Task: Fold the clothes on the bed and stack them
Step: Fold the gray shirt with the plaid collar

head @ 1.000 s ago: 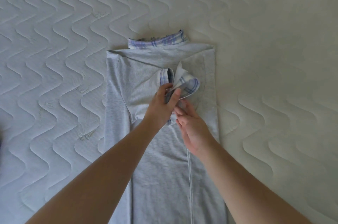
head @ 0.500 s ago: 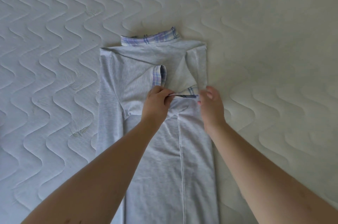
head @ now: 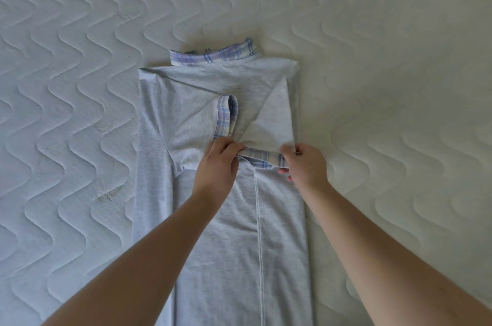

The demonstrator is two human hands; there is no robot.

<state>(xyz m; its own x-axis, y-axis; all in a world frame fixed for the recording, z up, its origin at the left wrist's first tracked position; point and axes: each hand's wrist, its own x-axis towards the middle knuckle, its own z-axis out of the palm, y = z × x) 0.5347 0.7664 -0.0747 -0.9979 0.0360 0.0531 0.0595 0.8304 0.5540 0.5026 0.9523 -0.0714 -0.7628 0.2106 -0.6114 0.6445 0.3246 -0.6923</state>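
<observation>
A light grey shirt lies flat on the white quilted bed, its sides folded in so it makes a long narrow strip running away from the person, with the plaid collar at the far end. Both sleeves are folded across the upper part. One plaid cuff stands near the middle, pointing up the shirt; the other plaid cuff lies crosswise just below it, stretched between the two hands. The left hand pinches that cuff's left end with curled fingers and thumb, the heel of the hand resting on the grey cloth. The right hand grips the cuff's right end at the shirt's right edge, fingers tucked round it, though how far under they reach is hard to make out.
</observation>
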